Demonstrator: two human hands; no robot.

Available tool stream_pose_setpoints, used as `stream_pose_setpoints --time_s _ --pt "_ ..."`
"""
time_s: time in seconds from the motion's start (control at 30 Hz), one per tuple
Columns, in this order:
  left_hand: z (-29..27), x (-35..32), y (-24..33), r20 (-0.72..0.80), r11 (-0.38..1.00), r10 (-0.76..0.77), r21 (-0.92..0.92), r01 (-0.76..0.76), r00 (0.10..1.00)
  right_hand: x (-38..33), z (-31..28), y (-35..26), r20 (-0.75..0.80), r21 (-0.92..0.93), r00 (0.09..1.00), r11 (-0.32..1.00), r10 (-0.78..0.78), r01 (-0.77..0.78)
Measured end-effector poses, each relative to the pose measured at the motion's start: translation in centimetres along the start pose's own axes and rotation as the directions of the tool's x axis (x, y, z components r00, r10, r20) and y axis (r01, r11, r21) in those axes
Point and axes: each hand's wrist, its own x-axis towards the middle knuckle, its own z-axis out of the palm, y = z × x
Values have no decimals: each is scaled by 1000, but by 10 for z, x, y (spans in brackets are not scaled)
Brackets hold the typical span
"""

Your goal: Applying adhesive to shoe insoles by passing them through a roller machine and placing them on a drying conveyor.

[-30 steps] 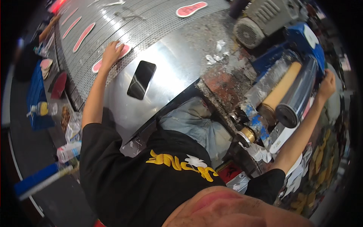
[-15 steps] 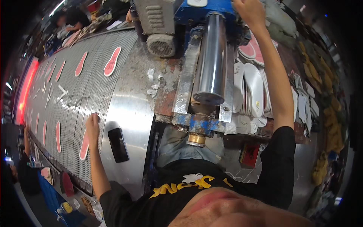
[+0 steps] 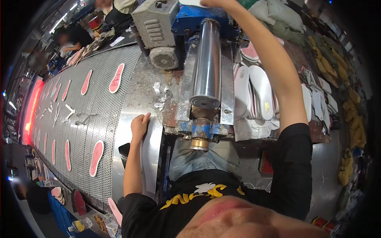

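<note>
My right hand (image 3: 214, 3) is at the top edge, its fingers closed at the end of a white insole (image 3: 193, 3) on the blue machine housing (image 3: 200, 20). The frame cuts off part of both hand and insole. My left hand (image 3: 139, 126) is over the bare metal plate beside the mesh conveyor, fingers curled and thumb sticking out, with nothing visible in it. Under its forearm a black phone (image 3: 124, 154) is partly covered. Nearest on the belt lies a pink insole with a white rim (image 3: 96, 158). The polished steel roller (image 3: 206, 65) stands in front of me.
Several pink insoles lie in two rows on the mesh conveyor (image 3: 107, 103), near a red-glowing opening (image 3: 31, 113). White insoles (image 3: 260, 93) are stacked right of the roller. A grey motor (image 3: 163, 57) stands to its left. Other people sit at the far left.
My left hand has left the pink insole on the belt and moved right over the metal plate. My right hand has moved left onto the white insole. The view has shifted slightly.
</note>
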Motion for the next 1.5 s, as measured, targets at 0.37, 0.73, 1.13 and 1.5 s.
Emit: stream_pose_setpoints --time_s 0.37,0.73,1.13,1.5 --pt "-45 24 3 203 954 6 -293 55 979 -214 -83 142 -17 946 914 303 406 -118" --pt "-127 100 231 348 619 776 -585 -524 527 -281 -43 50 206 899 907 296 368 -324" --pt "-156 125 179 452 716 666 -166 -678 593 -247 -54 -12 153 810 984 582 -90 -73" --pt "-100 48 37 524 230 449 -850 474 723 -83 15 62 -232 516 969 833 -88 199"
